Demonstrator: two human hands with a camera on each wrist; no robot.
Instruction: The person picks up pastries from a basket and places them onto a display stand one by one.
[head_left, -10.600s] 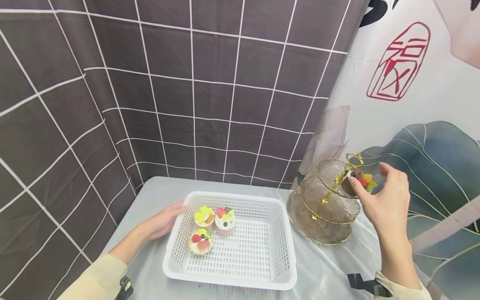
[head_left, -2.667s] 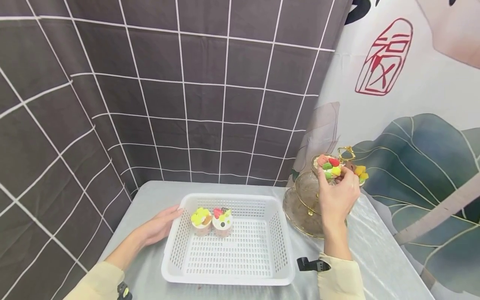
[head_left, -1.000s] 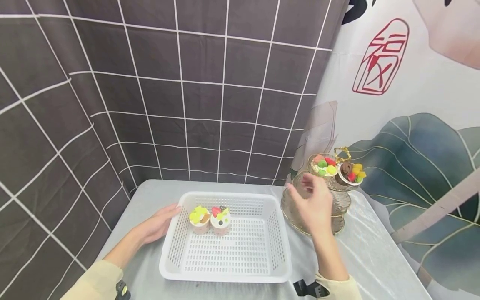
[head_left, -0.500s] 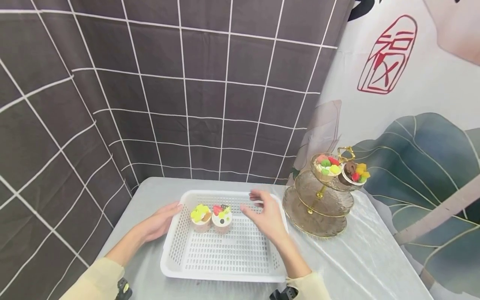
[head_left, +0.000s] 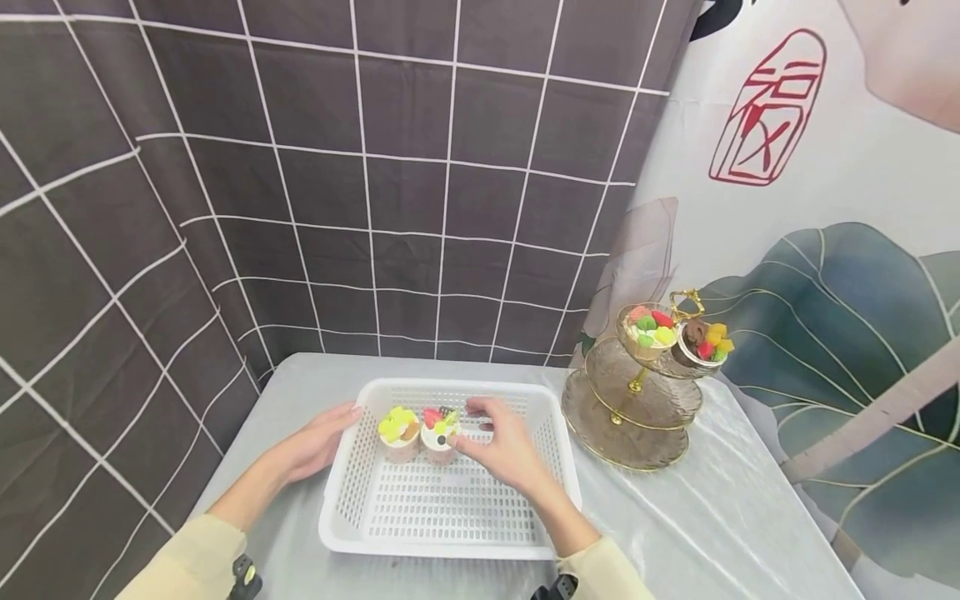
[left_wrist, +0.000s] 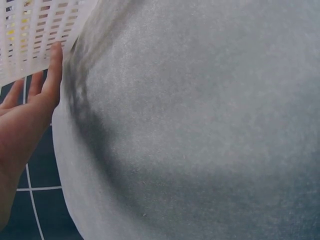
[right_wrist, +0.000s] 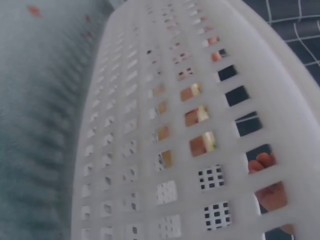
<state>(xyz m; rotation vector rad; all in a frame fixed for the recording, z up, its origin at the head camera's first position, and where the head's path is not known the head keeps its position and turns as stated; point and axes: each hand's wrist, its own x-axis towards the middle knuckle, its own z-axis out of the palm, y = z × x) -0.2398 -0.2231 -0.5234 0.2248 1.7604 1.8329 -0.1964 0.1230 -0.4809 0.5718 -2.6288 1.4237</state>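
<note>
1. Head view, read as a clock face centred on the white basket (head_left: 442,550): the strawberry-topped cupcake (head_left: 438,452) stands upright near 11 o'clock, just right of the yellow-topped cupcake (head_left: 399,451), both inside.
2. My right hand (head_left: 506,450) is in the basket at 2 o'clock, thumb and fingers spread wide, with nothing held. The thumb tip reaches the strawberry-topped cupcake's 3 o'clock side. Whether it touches I can't fairly say, since the right wrist view is mostly filled by lattice wall.
3. My left hand (head_left: 311,454) lies outside at 9 o'clock, fingers extended, their tips against the basket's wall; it grips nothing.
4. I take the step in hand to be picking up that strawberry-topped cupcake. The next move calls for bringing my fingers round its far side and narrowing on the cup, below the soft-looking topping, without nudging its neighbour.
5. Edges: the back wall runs close behind both cupcakes at 12 o'clock, so a lift should go straight up. My forearm crosses the rim near 4 o'clock. Bare basket floor gives open room from 4 to 7.
6. Beyond the right wall, toward 2 o'clock, the tiered stand (head_left: 671,406) bears a chocolate cupcake (head_left: 701,343) and a green-and-red-topped cupcake (head_left: 648,335) up top; its middle plate shows open surface.
</note>
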